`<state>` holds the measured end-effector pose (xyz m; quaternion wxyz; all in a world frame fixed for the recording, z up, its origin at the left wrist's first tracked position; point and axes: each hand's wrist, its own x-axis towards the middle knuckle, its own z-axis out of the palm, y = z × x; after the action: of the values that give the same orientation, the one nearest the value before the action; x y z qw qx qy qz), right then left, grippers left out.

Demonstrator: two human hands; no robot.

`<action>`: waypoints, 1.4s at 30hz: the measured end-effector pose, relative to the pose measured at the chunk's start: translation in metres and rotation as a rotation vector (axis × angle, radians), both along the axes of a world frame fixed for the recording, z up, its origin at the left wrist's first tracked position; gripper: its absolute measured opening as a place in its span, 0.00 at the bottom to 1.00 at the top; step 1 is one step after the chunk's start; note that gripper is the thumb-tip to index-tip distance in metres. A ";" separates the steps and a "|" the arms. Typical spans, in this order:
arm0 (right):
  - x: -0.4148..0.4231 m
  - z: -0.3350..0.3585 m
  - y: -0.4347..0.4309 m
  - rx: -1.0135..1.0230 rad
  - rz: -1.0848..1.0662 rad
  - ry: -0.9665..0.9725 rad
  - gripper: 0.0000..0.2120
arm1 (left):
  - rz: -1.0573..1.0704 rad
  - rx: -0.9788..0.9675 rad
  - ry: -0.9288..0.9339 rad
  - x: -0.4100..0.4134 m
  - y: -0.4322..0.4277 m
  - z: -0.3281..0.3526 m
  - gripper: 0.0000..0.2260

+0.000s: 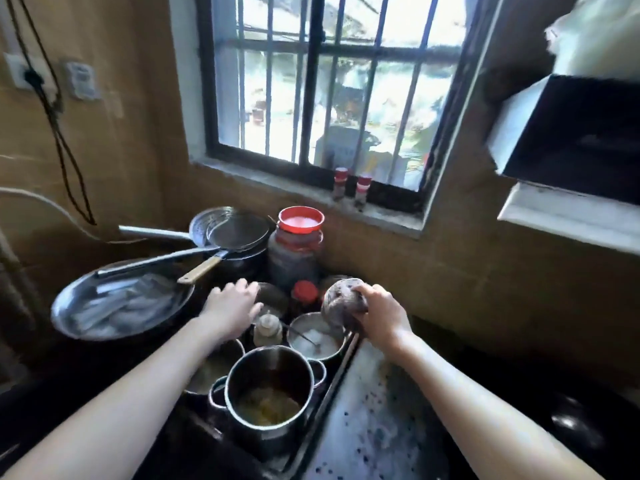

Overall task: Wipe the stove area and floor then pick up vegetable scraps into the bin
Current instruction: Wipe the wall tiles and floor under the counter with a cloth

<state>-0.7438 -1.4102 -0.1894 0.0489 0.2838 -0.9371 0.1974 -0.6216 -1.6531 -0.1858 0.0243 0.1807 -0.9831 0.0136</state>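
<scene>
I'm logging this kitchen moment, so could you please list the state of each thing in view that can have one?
right hand: closed on the rag
rag: bunched, lifted above the bowl
left hand: open, fingers spread by the jars
steel pot: uncovered, yellowish residue inside
bowl: open, white contents, spoon in it
large jar: red lid on
small jar: red cap on
window: barred; open or shut unclear

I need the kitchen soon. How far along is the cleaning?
Early, by the look of it. Nothing reads as finished: the metal stove surface is still speckled. In hand: the right hand grips a cloth beside the seasoning bowl, while the left hand reaches among the jars. Left: the stove wipe; floor, scraps and bin are out of view.
</scene>
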 end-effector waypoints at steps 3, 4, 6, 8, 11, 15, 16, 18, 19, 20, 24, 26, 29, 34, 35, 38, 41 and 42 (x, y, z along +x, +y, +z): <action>-0.007 -0.001 0.050 -0.033 -0.110 -0.013 0.19 | -0.097 0.018 0.020 -0.028 0.042 -0.005 0.16; -0.009 -0.001 0.066 -0.035 -0.134 -0.017 0.19 | -0.126 0.016 0.026 -0.036 0.057 -0.007 0.16; -0.013 -0.001 0.096 -0.043 -0.178 -0.015 0.19 | -0.159 0.012 0.025 -0.050 0.089 -0.007 0.16; -0.018 0.001 0.127 -0.055 -0.214 0.004 0.19 | -0.182 0.008 0.031 -0.062 0.123 -0.006 0.17; -0.024 0.001 0.175 -0.036 -0.238 0.033 0.20 | -0.194 0.007 0.091 -0.073 0.169 -0.008 0.17; -0.043 -0.002 0.241 0.045 -0.253 0.038 0.23 | -0.195 0.016 0.149 -0.091 0.234 -0.023 0.17; -0.049 -0.001 0.255 0.076 -0.254 0.050 0.23 | -0.201 0.035 0.155 -0.094 0.249 -0.026 0.17; -0.055 0.003 0.276 0.126 -0.245 0.054 0.24 | -0.225 0.020 0.177 -0.099 0.272 -0.030 0.16; -0.057 0.007 0.283 0.129 -0.238 0.038 0.24 | -0.223 -0.004 0.197 -0.102 0.277 -0.034 0.15; -0.060 0.012 0.291 0.124 -0.236 0.025 0.24 | -0.206 -0.016 0.215 -0.105 0.280 -0.035 0.15; -0.077 0.036 0.320 0.105 -0.274 0.111 0.25 | -0.176 0.036 0.262 -0.122 0.296 -0.019 0.15; -0.082 0.044 0.329 0.098 -0.333 0.141 0.25 | -0.215 0.061 0.292 -0.132 0.314 -0.002 0.15; -0.088 0.043 0.342 0.052 -0.377 0.154 0.23 | -0.282 0.101 0.381 -0.141 0.342 0.014 0.15; -0.101 0.026 0.366 0.038 -0.403 0.167 0.20 | -0.314 0.156 0.457 -0.149 0.369 -0.001 0.15; -0.105 0.022 0.371 0.047 -0.403 0.163 0.21 | -0.312 0.154 0.462 -0.151 0.374 -0.007 0.15; -0.119 0.011 0.385 0.056 -0.406 0.161 0.23 | -0.309 0.119 0.449 -0.158 0.382 -0.024 0.15; -0.132 0.001 0.395 0.088 -0.387 0.193 0.23 | -0.316 0.087 0.451 -0.167 0.387 -0.024 0.18; -0.135 -0.001 0.398 0.101 -0.372 0.200 0.24 | -0.311 0.080 0.460 -0.170 0.390 -0.021 0.19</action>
<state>-0.8785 -1.0125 -0.1904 0.1628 0.1264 -0.9724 0.1089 -0.7920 -1.2629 -0.2068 0.2416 0.0267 -0.9675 -0.0703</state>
